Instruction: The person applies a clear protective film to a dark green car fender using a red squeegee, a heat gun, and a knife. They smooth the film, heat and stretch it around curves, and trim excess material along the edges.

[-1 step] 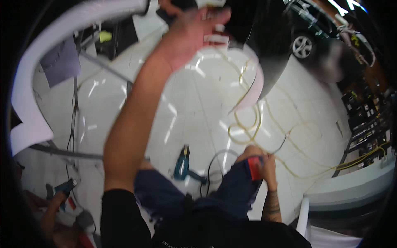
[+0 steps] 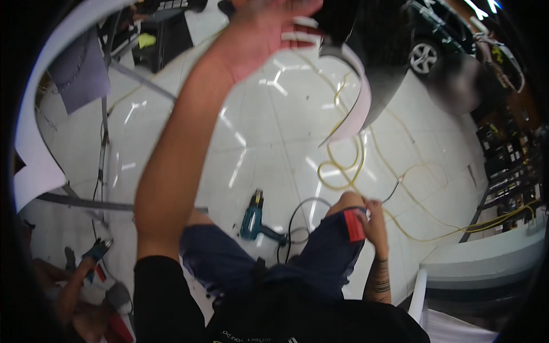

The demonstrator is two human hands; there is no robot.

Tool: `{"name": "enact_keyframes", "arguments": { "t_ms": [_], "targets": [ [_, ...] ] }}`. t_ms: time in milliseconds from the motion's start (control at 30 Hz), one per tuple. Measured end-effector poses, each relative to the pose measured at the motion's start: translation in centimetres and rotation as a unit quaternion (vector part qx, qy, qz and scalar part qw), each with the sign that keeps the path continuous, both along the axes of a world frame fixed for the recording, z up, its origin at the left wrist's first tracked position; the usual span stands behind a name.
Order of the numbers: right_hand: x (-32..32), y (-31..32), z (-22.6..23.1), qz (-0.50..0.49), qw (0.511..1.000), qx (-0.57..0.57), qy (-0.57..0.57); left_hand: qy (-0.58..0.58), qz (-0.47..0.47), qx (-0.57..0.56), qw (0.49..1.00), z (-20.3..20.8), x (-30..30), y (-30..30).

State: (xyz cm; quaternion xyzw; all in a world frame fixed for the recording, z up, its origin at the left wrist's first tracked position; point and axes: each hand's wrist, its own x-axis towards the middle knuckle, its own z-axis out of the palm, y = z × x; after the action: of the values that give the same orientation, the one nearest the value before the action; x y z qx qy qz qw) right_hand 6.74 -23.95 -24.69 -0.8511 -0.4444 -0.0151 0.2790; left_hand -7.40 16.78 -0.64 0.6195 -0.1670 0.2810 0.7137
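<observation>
My left hand (image 2: 254,43) is raised at the top of the view, fingers stretched out and apart beside a dark, glossy curved panel (image 2: 380,63). Its fingertips are partly blurred, and whether they touch the panel I cannot tell. From the panel's lower edge hangs a curling strip of film (image 2: 359,114), pinkish white on one side. Over my right thigh, my right hand (image 2: 374,223) is closed on a flat red squeegee (image 2: 354,226). A teal heat gun (image 2: 251,223) lies on the floor between my knees, its dark cord looping beside it.
Yellow hose (image 2: 337,180) coils over the shiny tiled floor. A metal stand (image 2: 103,143) and white curved sheet (image 2: 37,166) are at left. Lower left, a co-worker's hand (image 2: 86,266) holds another heat gun (image 2: 98,250). A dark car's wheel (image 2: 424,57) is far right; a pale bumper (image 2: 474,257) is near right.
The view has shifted slightly, so the floor and panel sit a little higher. My left hand appears higher and further left. The squeegee stays in my right hand.
</observation>
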Motion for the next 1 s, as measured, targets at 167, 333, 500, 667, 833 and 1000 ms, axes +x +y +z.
{"name": "enact_keyframes", "arguments": {
  "t_ms": [167, 333, 500, 667, 833, 1000],
  "targets": [
    [-9.1, 5.8, 14.8, 0.716, 0.576, 0.123, 0.374, 0.034, 0.047, -0.021, 0.998, 2.5, 0.1, 0.5],
    [-11.0, 8.2, 18.2, 0.817, 0.499, 0.029, 0.288, -0.013, 0.079, -0.101, 0.992, 1.6, 0.0, -1.6],
    [-8.1, 7.5, 19.7, 0.841, 0.51, -0.004, 0.181, -0.019, 0.137, -0.107, 0.985, 1.8, -0.9, -3.0],
    [-6.4, 6.6, 21.1, 0.844, 0.53, -0.024, 0.075, -0.002, 0.16, -0.112, 0.981, 1.6, -1.2, -4.1],
    [-4.4, 4.9, 23.3, 0.793, 0.558, -0.16, -0.185, 0.006, 0.219, -0.1, 0.971, 1.5, -2.1, -6.0],
    [0.5, 8.7, 27.1, 0.81, 0.52, -0.248, -0.107, 0.017, 0.367, -0.038, 0.929, 0.8, -4.5, -6.9]
  ]
}}
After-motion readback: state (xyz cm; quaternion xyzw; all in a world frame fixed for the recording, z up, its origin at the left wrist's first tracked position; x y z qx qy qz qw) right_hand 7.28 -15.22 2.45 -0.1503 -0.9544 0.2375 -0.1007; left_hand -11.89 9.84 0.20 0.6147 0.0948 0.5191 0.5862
